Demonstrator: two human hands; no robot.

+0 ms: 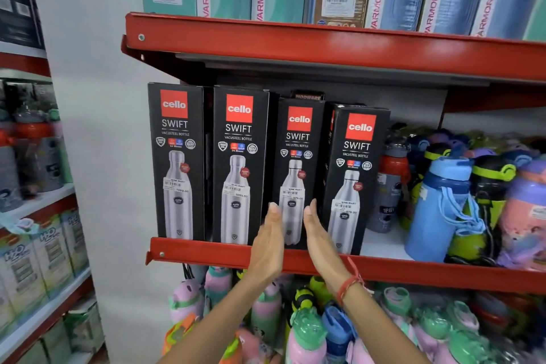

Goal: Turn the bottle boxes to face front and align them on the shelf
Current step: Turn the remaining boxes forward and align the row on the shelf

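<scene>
Several black Cello Swift bottle boxes stand upright on the red shelf (206, 248), fronts facing me. The leftmost box (176, 156) and second box (240, 162) are taller. The third box (297, 162) sits a little further back, and the fourth box (353, 177) is angled slightly. My left hand (270, 239) is flat, fingers straight, by the third box's lower left edge. My right hand (320, 233) is flat too, by its lower right edge, between the third and fourth boxes. Neither hand grips anything; whether they touch the box is unclear.
Loose coloured bottles crowd the same shelf to the right, a blue bottle (440, 207) nearest. A red upper shelf (325, 44) carries tall boxes. More bottles (304, 331) stand below my forearms. A second rack (38, 216) stands at the left.
</scene>
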